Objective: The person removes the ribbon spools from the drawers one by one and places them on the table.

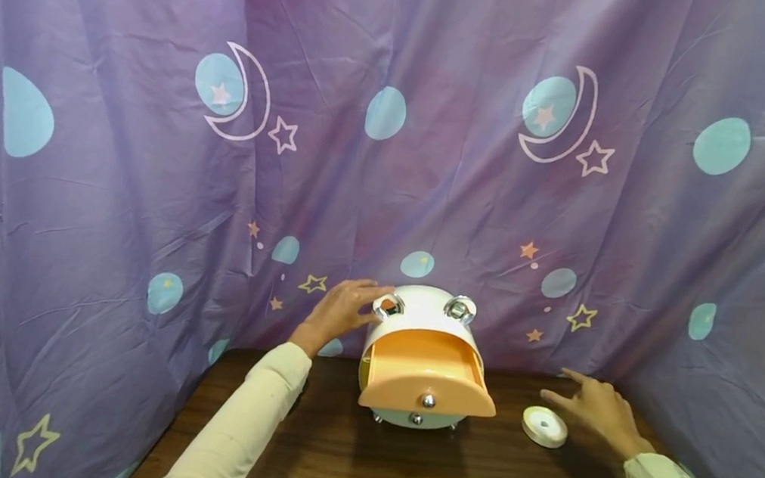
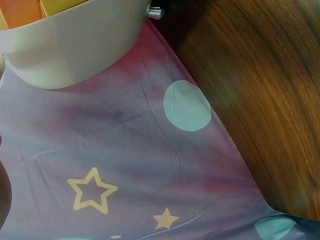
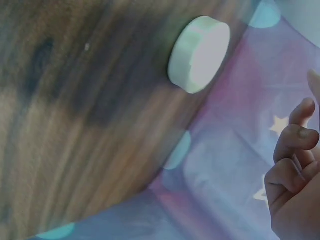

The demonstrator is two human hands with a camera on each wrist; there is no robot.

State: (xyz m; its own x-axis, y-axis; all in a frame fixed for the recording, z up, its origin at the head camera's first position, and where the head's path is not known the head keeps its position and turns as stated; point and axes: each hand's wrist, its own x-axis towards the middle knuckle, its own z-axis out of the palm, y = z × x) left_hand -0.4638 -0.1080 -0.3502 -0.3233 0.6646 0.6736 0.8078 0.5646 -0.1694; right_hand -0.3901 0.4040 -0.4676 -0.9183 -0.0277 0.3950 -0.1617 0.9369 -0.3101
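Near the middle of the back edge of the brown wood-grain table (image 1: 322, 465) stands a glossy white rounded cabinet (image 1: 427, 311) on small silver feet (image 1: 377, 417). Its curved-front orange drawer (image 1: 389, 393) is pulled out toward the front of the surface, with a round silver upper knob (image 1: 429, 401). Below that, a pale lower front (image 1: 438, 421) bears a round silver lower knob (image 1: 417, 419). Two shiny silver rings (image 1: 460, 309) sit at the top corners of the cabinet.

The person's left hand (image 1: 344, 308) is raised at the cabinet's upper left, beside the ring on that side; its thumb lies lower than its fingers, with a gap between. I cannot tell whether they grip the ring or merely touch it. The left wrist view shows the cabinet's white side, with only slivers of the hand at the picture's edge.

Toward the back right corner of the table, a flat white round roll (image 1: 548, 436) with a small central hole lies on its face. The right hand (image 1: 602, 414) is just beside it, toward the right edge and apart from the roll; its thumb and forefinger stand wide, the other fingers loosely bent.

Both arms wear pale sleeves (image 1: 236, 424). A purple fabric curtain (image 1: 453, 207) with stars, moons and turquoise spots hangs behind the back edge.
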